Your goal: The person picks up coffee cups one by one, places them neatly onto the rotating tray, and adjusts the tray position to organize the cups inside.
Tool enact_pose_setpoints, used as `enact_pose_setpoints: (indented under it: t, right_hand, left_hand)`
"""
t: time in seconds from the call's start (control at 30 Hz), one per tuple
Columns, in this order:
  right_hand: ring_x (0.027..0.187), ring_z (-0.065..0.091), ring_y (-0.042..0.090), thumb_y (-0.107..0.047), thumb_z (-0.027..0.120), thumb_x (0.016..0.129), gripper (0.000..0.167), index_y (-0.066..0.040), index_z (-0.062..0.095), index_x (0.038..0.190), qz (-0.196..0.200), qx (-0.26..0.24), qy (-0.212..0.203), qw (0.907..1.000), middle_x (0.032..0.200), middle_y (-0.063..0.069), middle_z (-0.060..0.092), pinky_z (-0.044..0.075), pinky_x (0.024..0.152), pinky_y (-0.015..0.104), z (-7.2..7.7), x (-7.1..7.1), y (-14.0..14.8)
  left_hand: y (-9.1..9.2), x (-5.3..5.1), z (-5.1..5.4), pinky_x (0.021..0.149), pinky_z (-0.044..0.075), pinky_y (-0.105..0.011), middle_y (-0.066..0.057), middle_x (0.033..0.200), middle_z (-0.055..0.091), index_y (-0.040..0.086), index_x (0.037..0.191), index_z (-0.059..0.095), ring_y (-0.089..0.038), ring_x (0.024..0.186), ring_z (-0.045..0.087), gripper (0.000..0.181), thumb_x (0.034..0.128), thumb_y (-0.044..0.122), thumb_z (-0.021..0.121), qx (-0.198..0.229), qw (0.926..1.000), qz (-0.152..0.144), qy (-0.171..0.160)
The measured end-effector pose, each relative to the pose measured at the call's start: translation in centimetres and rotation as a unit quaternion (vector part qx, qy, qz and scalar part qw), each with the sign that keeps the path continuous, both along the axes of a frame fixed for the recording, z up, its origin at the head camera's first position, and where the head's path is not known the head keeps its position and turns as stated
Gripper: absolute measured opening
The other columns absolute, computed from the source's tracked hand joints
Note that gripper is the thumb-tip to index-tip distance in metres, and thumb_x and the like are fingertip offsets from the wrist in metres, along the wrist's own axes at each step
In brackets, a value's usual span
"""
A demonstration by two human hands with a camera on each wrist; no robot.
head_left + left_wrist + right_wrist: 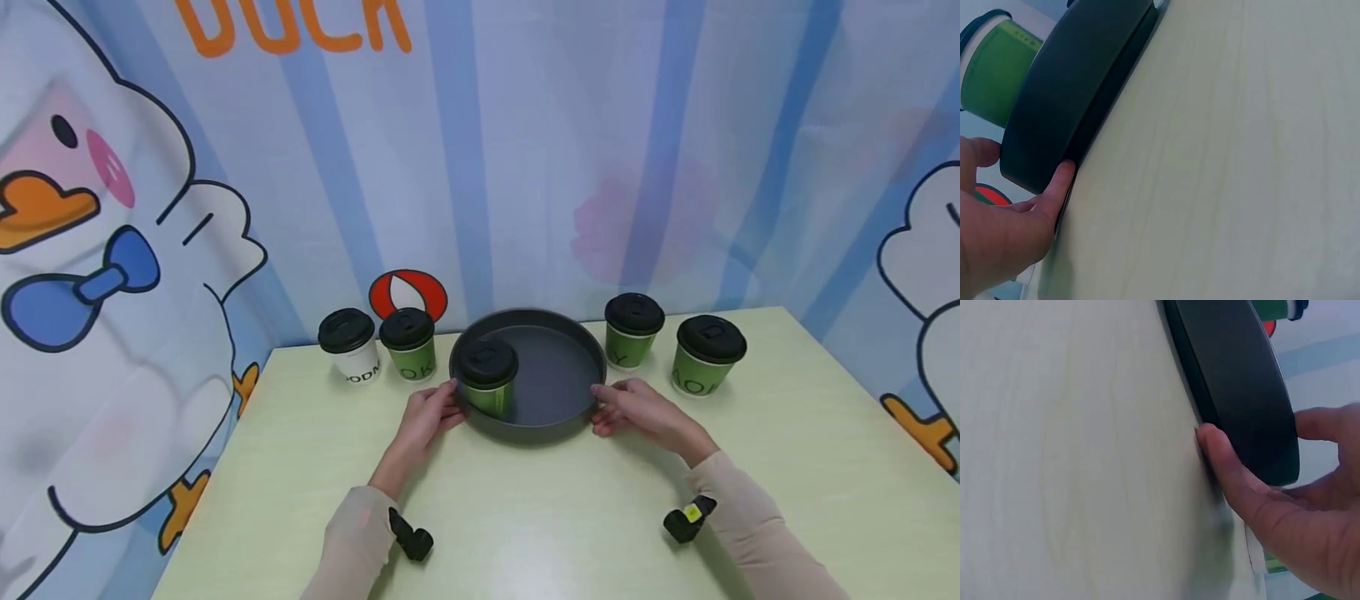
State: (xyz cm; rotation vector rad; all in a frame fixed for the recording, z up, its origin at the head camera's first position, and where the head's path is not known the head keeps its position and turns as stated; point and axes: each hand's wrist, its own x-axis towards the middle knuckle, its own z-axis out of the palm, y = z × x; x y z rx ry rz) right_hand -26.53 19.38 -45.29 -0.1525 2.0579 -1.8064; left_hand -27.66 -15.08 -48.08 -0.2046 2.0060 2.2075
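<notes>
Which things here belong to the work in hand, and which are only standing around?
Apparently in use:
dark pan, held by left hand and right hand
green cup inside pan

Probably idle:
white cup
green cup beside it
green cup right of pan
rightmost green cup

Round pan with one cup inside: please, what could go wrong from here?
The lidded cup inside stands off-centre, so it might slide or topple if the hands, left hand and right hand, raise the pan unevenly. Moved sideways, the pan could knock the green cup close to its right rim.
</notes>
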Motion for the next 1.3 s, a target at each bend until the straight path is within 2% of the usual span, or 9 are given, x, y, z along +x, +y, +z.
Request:
enact_pose_setpoints:
  t: [0.27, 0.43, 0.63, 0.73, 0.9, 0.97, 1.03, 1.1, 1.3]
  right_hand:
    - [0.08, 0.069, 0.018, -0.026, 0.036, 0.114, 0.047, 0.017, 0.053, 0.112, -0.009, -0.015, 0.021, 0.9996, 0.09, 0.016, 0.067, 0.062, 0.081, 0.032, -0.5, -0.3, 0.0]
    - [0.081, 0.071, 0.022, -0.025, 0.041, 0.113, 0.044, 0.017, 0.053, 0.111, 0.05, -0.007, 0.002, 0.9987, 0.093, 0.021, 0.067, 0.063, 0.081, 0.037, -0.2, 0.3, 0.7]
    - [0.09, 0.073, 0.03, -0.039, 0.052, 0.11, 0.06, 0.018, 0.052, 0.129, 0.052, 0.132, 0.069, 0.9876, 0.106, 0.024, 0.069, 0.062, 0.085, 0.042, 2.2, 1.5, 1.9]
    - [0.094, 0.073, 0.031, -0.045, 0.055, 0.107, 0.063, 0.01, 0.053, 0.137, 0.013, 0.22, 0.166, 0.9612, 0.111, 0.02, 0.071, 0.061, 0.083, 0.043, 4.4, 2.2, 2.9]
    - [0.111, 0.067, 0.037, -0.038, 0.068, 0.102, 0.058, -0.001, 0.053, 0.145, -0.054, 0.288, 0.352, 0.889, 0.122, 0.019, 0.068, 0.055, 0.093, 0.055, 7.6, 2.4, 5.4]
    - [0.125, 0.058, 0.042, -0.037, 0.075, 0.096, 0.067, -0.005, 0.049, 0.15, -0.083, 0.302, 0.391, 0.8654, 0.134, 0.021, 0.062, 0.046, 0.102, 0.063, 8.3, 2.0, 6.8]
    - [0.137, 0.044, 0.048, -0.039, 0.08, 0.091, 0.081, -0.009, 0.042, 0.156, -0.104, 0.317, 0.398, 0.8545, 0.148, 0.025, 0.05, 0.036, 0.107, 0.07, 8.6, 1.2, 8.2]
    - [0.144, 0.032, 0.049, -0.043, 0.082, 0.087, 0.094, -0.012, 0.033, 0.162, -0.118, 0.331, 0.384, 0.8542, 0.159, 0.025, 0.037, 0.029, 0.108, 0.076, 8.1, 0.3, 9.6]
    - [0.149, 0.022, 0.052, -0.052, 0.082, 0.086, 0.11, -0.013, 0.018, 0.167, -0.133, 0.324, 0.3, 0.8873, 0.166, 0.026, 0.021, 0.026, 0.107, 0.079, 4.8, -2.0, 12.3]
  left_hand:
    - [-0.1, 0.1, -0.1, 0.096, 0.058, -0.036, -0.02, 0.116, 0.065, -0.016, 0.137, 0.052, -0.014, 0.09, 0.068, 0.052, 0.1078, 0.027, 0.053, 0.0, 1.0, -0.005, 0.0]
    - [0.0, 0.1, -0.1, 0.094, 0.059, -0.036, -0.02, 0.114, 0.066, -0.017, 0.136, 0.052, -0.014, 0.088, 0.068, 0.051, 0.108, 0.026, 0.052, 0.0, 1.0, 0.0, -0.003]
    - [0.1, 0.0, -0.2, 0.092, 0.06, -0.035, -0.02, 0.113, 0.067, -0.017, 0.135, 0.053, -0.014, 0.087, 0.067, 0.051, 0.1082, 0.026, 0.051, 0.001, 1.0, 0.003, -0.005]
    - [0.1, 0.0, -0.1, 0.092, 0.06, -0.035, -0.021, 0.114, 0.067, -0.017, 0.136, 0.052, -0.014, 0.087, 0.068, 0.052, 0.1081, 0.026, 0.051, 0.002, 1.0, 0.002, -0.005]
    - [0.0, 0.0, 0.1, 0.094, 0.06, -0.036, -0.022, 0.116, 0.067, -0.017, 0.137, 0.051, -0.015, 0.089, 0.068, 0.053, 0.1076, 0.027, 0.051, 0.003, 1.0, 0.003, -0.007]
    - [0.0, 0.0, 0.1, 0.095, 0.059, -0.037, -0.022, 0.117, 0.067, -0.017, 0.138, 0.051, -0.015, 0.09, 0.068, 0.052, 0.1076, 0.026, 0.052, 0.002, 0.9999, 0.004, -0.009]
    - [0.0, 0.0, 0.1, 0.096, 0.058, -0.038, -0.023, 0.118, 0.066, -0.017, 0.138, 0.051, -0.016, 0.091, 0.068, 0.053, 0.1077, 0.026, 0.051, 0.001, 0.9999, 0.004, -0.01]
    - [0.0, 0.0, 0.1, 0.097, 0.058, -0.038, -0.023, 0.119, 0.065, -0.017, 0.138, 0.05, -0.016, 0.091, 0.068, 0.052, 0.1078, 0.026, 0.052, -0.001, 0.9999, 0.002, -0.01]
    - [0.0, -0.1, 0.0, 0.095, 0.059, -0.037, -0.022, 0.118, 0.066, -0.016, 0.138, 0.051, -0.015, 0.09, 0.068, 0.052, 0.1076, 0.026, 0.052, 0.004, 1.0, 0.001, -0.008]
